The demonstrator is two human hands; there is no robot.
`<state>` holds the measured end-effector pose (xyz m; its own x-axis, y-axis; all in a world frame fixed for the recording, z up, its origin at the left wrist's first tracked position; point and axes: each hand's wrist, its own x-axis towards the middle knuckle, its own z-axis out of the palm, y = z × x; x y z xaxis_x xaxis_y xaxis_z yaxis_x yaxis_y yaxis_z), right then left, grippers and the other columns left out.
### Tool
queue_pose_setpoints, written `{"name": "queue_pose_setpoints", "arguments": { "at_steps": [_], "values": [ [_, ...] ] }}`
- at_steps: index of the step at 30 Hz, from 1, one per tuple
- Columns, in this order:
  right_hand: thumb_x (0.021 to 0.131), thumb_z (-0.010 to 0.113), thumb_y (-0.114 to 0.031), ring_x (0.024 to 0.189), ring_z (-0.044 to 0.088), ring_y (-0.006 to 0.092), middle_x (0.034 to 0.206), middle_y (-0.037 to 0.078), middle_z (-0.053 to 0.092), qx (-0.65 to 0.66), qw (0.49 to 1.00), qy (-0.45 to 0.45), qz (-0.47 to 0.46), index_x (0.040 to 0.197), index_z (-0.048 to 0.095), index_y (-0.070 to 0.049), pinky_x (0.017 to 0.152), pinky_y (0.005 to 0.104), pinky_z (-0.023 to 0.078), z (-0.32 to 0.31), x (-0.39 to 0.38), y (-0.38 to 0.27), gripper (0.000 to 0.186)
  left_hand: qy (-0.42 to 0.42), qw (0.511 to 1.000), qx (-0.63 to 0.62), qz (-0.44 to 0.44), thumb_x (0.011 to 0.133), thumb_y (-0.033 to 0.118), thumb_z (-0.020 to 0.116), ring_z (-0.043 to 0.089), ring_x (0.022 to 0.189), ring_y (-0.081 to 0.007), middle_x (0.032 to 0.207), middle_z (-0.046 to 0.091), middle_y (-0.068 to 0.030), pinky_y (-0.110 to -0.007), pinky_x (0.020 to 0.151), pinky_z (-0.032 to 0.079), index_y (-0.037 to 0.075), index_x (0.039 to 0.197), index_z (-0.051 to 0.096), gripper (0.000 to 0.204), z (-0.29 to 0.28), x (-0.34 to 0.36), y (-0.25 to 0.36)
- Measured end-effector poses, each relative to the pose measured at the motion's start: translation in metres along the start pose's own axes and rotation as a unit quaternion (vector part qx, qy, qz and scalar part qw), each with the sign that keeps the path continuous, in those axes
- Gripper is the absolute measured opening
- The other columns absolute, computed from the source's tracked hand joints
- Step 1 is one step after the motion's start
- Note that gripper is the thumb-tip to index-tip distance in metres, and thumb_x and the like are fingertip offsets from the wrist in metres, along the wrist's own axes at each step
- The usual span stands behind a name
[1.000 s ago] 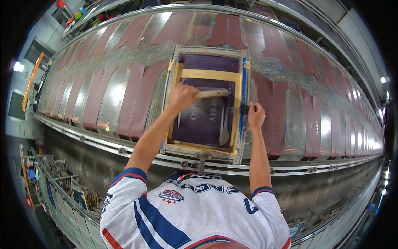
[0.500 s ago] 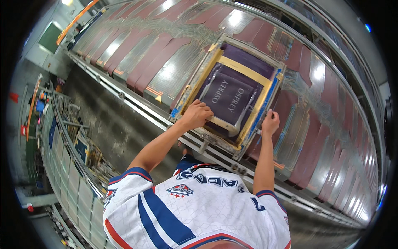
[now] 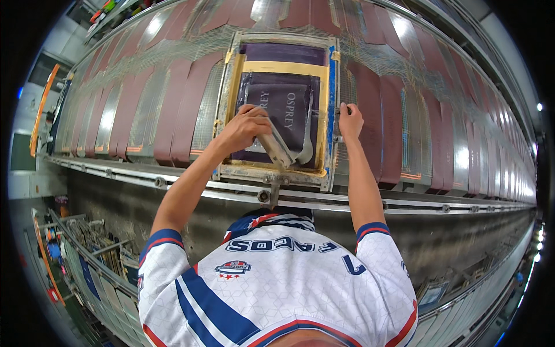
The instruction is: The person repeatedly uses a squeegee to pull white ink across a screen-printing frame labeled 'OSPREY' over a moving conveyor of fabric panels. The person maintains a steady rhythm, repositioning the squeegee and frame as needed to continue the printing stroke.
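Note:
A screen-printing frame (image 3: pixel 228 87) with a dark purple mesh and yellow tape inside its border lies on the long table. My left hand (image 3: pixel 247 126) is closed round a squeegee (image 3: pixel 275 149), whose pale bar slants across the lower part of the mesh. Wet, clear-looking ink (image 3: pixel 306 151) glistens by its lower right end and along the edges of the printing area. Light lettering shows on the mesh, partly covered by my left hand. At the frame's right side, my right hand (image 3: pixel 351 122) is closed on a small handle, mostly hidden by the fingers.
Maroon cut pieces (image 3: pixel 180 107) lie in rows along the table (image 3: pixel 130 124) on both sides of the frame. A metal rail (image 3: pixel 404 202) runs along the near table edge. Behind me at lower left stands a rack (image 3: pixel 110 254) with tools.
My view has turned, so the frame now appears straighter and further left. The squeegee has swung from lying across the near end of the mesh to a steep slant. My right hand keeps its grip.

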<state>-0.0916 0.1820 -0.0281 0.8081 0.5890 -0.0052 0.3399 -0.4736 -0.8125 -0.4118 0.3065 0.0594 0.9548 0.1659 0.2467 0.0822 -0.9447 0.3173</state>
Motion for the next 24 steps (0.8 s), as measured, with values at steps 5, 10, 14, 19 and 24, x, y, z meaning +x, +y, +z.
{"name": "queue_pose_setpoints", "arguments": {
  "at_steps": [5, 10, 14, 19, 24],
  "values": [
    [0.104, 0.057, -0.037, 0.067, 0.064, 0.0291, 0.079, 0.015, 0.067, -0.025, 1.0, 0.004, -0.013, 0.103, 0.068, -0.006, 0.064, 0.0475, 0.047, 0.021, 0.031, 0.038, 0.032, -0.034, 0.981, -0.077, 0.176, 0.063, -0.006, 0.074, 0.056, 0.13, -0.0285, 0.106, 0.075, 0.001, -0.048, 0.112, 0.037, 0.011, 0.093, 0.076, 0.035, 0.044, 0.103, -0.023],
    [0.103, 0.058, -0.038, 0.077, 0.067, 0.0308, 0.09, 0.017, 0.069, -0.025, 0.998, -0.047, 0.045, 0.11, 0.069, -0.007, 0.068, 0.0473, 0.049, 0.037, 0.046, 0.03, 0.033, -0.111, 0.962, -0.091, 0.231, 0.065, 0.001, 0.075, 0.054, 0.133, -0.0273, 0.107, 0.074, 0.0041, -0.048, 0.113, 0.036, 0.014, 0.094, 0.076, 0.032, 0.087, 0.152, -0.05],
    [0.102, 0.06, -0.041, 0.082, 0.068, 0.0325, 0.091, 0.015, 0.07, -0.048, 0.986, -0.108, 0.119, 0.113, 0.069, -0.008, 0.075, 0.0482, 0.052, 0.034, 0.053, -0.001, 0.036, -0.118, 0.966, -0.068, 0.22, 0.065, 0.003, 0.074, 0.055, 0.13, -0.0271, 0.106, 0.073, 0.0045, -0.046, 0.113, 0.035, 0.015, 0.092, 0.074, 0.029, 0.08, 0.124, -0.081],
    [0.098, 0.064, -0.047, 0.093, 0.07, 0.0331, 0.107, 0.015, 0.073, -0.251, 0.945, -0.006, -0.21, 0.118, 0.07, -0.009, 0.084, 0.047, 0.054, 0.042, 0.069, -0.002, 0.043, -0.148, 0.988, -0.03, 0.042, 0.073, 0.006, 0.075, 0.064, 0.111, -0.0217, 0.097, 0.072, 0.001, -0.041, 0.106, 0.041, 0.015, 0.093, 0.074, 0.022, 0.023, 0.068, -0.117],
    [0.091, 0.069, -0.052, 0.1, 0.07, 0.0358, 0.111, 0.017, 0.073, -0.06, 0.901, -0.394, -0.17, 0.11, 0.073, -0.008, 0.088, 0.0457, 0.055, 0.062, 0.1, -0.14, 0.048, -0.044, 0.992, -0.014, -0.121, 0.076, 0.017, 0.081, 0.069, 0.096, -0.029, 0.094, 0.073, -0.0067, -0.044, 0.089, 0.05, 0.009, 0.102, 0.072, 0.029, 0.009, 0.085, -0.174]
  ]
}}
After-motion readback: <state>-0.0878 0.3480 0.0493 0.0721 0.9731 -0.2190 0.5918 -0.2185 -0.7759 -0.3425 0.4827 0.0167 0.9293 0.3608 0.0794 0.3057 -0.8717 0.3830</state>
